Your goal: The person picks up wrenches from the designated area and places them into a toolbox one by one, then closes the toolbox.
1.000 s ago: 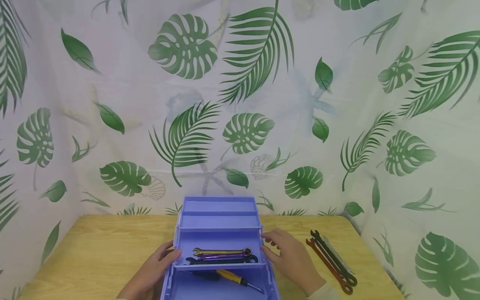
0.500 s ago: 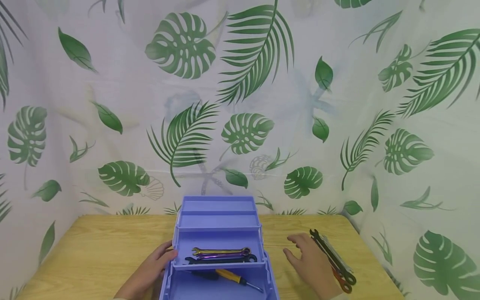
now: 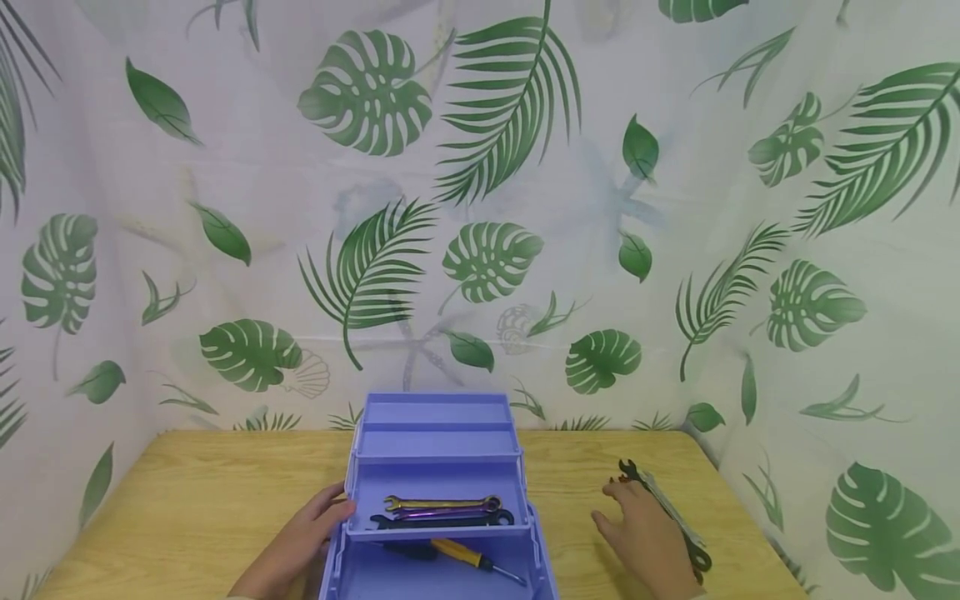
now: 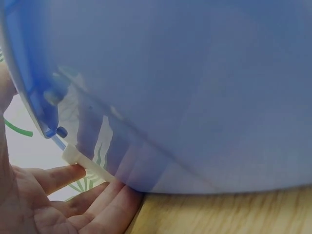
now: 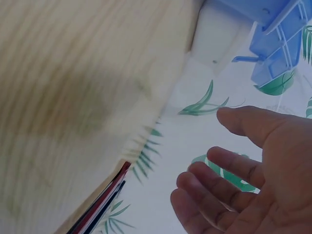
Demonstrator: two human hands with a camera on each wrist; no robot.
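Wrenches [image 3: 675, 517] under right hand [image 3: 645, 537], grip relaxed, spread; left hand [image 3: 303, 542] flat against toolbox [image 3: 438, 454].

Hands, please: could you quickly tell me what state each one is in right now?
Left hand: open, straight fingers resting against the side of the blue toolbox.
Right hand: open, holding nothing, over the wrenches on the table.

Right hand [image 3: 651, 542] leaving right wall of blue toolbox [image 3: 442, 500], travelling right across bench [image 3: 187, 500]. Now hovering over loose wrenches [image 3: 671, 517] near right edge, fingers relaxed and spread, covering red wrench almost fully. Hand now well apart from toolbox.
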